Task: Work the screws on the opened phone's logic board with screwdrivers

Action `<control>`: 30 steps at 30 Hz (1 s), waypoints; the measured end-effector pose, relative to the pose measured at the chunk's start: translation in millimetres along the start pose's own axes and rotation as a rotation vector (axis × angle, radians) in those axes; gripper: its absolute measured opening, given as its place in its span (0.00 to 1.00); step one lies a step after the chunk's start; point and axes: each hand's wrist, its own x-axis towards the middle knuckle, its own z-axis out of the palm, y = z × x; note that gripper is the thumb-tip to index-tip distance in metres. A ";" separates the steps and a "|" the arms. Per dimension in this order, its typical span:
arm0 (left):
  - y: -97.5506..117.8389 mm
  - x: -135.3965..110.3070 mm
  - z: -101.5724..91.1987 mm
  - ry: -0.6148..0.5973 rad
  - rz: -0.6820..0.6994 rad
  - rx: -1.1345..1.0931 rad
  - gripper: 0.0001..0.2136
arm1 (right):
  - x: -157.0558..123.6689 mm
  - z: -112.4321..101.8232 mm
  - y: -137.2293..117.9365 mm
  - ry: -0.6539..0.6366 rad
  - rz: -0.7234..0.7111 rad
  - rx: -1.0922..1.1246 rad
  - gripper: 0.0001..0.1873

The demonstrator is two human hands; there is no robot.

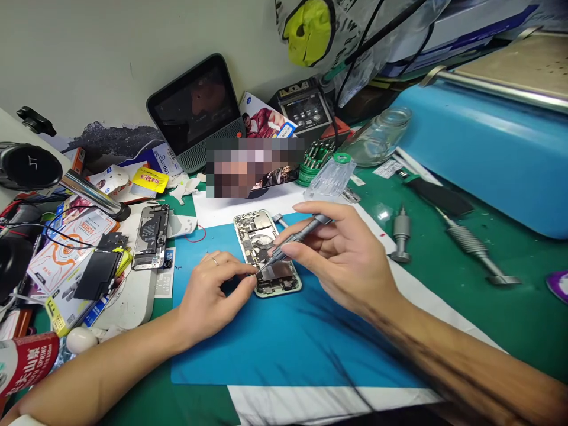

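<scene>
An opened phone (261,236) with its insides bare lies on a blue mat (284,337). My left hand (213,293), a ring on one finger, rests on the mat with its fingers pinched against the phone's left edge near the bottom. My right hand (337,254) grips a grey metal screwdriver (297,235) like a pen, its tip down on the phone's lower half beside my left fingertips.
A second opened phone (151,236) lies left on a white pad. A screwdriver-bit stand (317,160), a glass jar (377,139), a small screen (197,112) and a blue machine (483,154) stand behind. Loose screwdrivers (402,234) lie right on the green mat. Clutter fills the left.
</scene>
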 end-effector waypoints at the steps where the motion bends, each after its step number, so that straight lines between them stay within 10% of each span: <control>1: 0.2 -0.5 0.0 0.009 0.008 0.005 0.06 | 0.3 -0.5 0.1 -0.001 -0.007 0.005 0.21; 18: 5.4 -22.3 8.1 -0.046 0.605 0.471 0.12 | 0.4 -13.0 -15.6 -0.059 -0.271 -0.187 0.31; 25: 9.3 -28.0 14.3 -0.114 0.539 0.623 0.21 | 10.8 -20.5 -10.4 -0.271 -0.404 -0.540 0.09; 30: 9.8 -27.4 16.1 -0.125 0.521 0.681 0.23 | 6.1 -16.1 9.2 -0.217 -0.585 -0.511 0.24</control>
